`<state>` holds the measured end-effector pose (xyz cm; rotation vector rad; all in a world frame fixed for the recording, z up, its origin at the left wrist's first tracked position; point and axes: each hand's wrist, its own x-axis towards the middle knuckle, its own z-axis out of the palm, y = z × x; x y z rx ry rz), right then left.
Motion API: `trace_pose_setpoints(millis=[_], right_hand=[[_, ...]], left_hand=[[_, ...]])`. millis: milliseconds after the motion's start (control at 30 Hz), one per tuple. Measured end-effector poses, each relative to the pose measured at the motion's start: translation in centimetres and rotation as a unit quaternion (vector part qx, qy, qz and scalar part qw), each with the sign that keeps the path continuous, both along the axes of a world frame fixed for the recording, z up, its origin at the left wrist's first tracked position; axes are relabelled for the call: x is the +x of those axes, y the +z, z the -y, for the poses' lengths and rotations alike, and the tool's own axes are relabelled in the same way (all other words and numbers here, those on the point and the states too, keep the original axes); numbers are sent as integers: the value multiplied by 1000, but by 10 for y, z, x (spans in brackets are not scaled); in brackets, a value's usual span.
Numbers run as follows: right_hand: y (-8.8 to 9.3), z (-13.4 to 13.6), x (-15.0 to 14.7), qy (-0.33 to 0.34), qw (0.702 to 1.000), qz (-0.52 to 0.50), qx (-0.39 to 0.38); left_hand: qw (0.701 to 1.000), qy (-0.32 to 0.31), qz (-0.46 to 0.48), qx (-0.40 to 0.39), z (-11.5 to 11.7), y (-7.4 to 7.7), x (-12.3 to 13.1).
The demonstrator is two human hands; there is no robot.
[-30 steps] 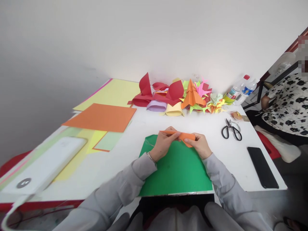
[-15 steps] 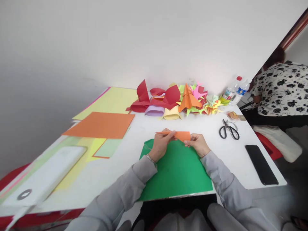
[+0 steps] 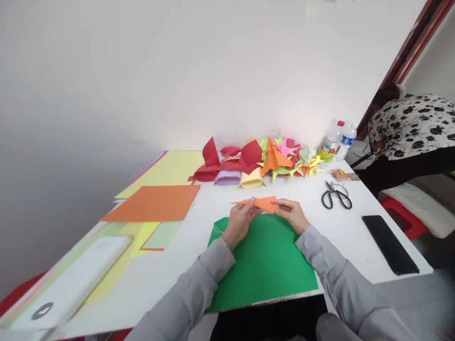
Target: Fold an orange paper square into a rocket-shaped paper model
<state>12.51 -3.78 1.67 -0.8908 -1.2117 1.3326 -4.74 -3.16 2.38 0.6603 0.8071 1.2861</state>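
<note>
A small folded piece of orange paper (image 3: 266,203) is held between my two hands, above the far edge of a green sheet (image 3: 265,263). My left hand (image 3: 240,221) grips its left part between thumb and fingers, and a thin pointed end sticks out to the left. At the paper's right end, my right hand (image 3: 292,214) pinches the edge. The green sheet lies flat under my wrists, close to the table's front edge.
Folded paper shapes, among them an orange one (image 3: 273,158), stand along the wall. An orange sheet (image 3: 152,203) and a white device (image 3: 76,279) lie left. Scissors (image 3: 336,195), a black phone (image 3: 390,244) and bottles (image 3: 330,142) are right. A person in a patterned shirt (image 3: 415,125) sits beyond.
The orange paper has tilted, its right end now slanting downward, and my right hand has shifted its hold on that end. The whole view has tipped upward slightly.
</note>
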Motion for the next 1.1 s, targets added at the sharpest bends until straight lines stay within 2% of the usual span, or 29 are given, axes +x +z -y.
trace_pose_setpoints(millis=[133, 300, 533, 633, 767, 933, 1100], right_hand=[[-3, -1, 1, 14, 1000, -23, 3], [-6, -6, 5, 10, 999, -19, 35], [-4, -9, 5, 44, 998, 11, 34], [-5, -10, 5, 61, 998, 0, 13], [-7, -10, 7, 51, 998, -13, -20], [-3, -7, 9, 67, 996, -27, -53], [-1, -5, 10, 76, 994, -54, -55]], left_hand=[[999, -21, 6, 26, 5, 7, 18], [999, -22, -25, 28, 2, 3, 34], [999, -43, -5, 20, -6, -4, 24], [999, -52, 5, 13, -7, -6, 21], [996, -85, 24, 17, -7, -6, 20], [992, -126, 26, 16, -7, -5, 17], [990, -136, 36, 16, -6, -5, 15]])
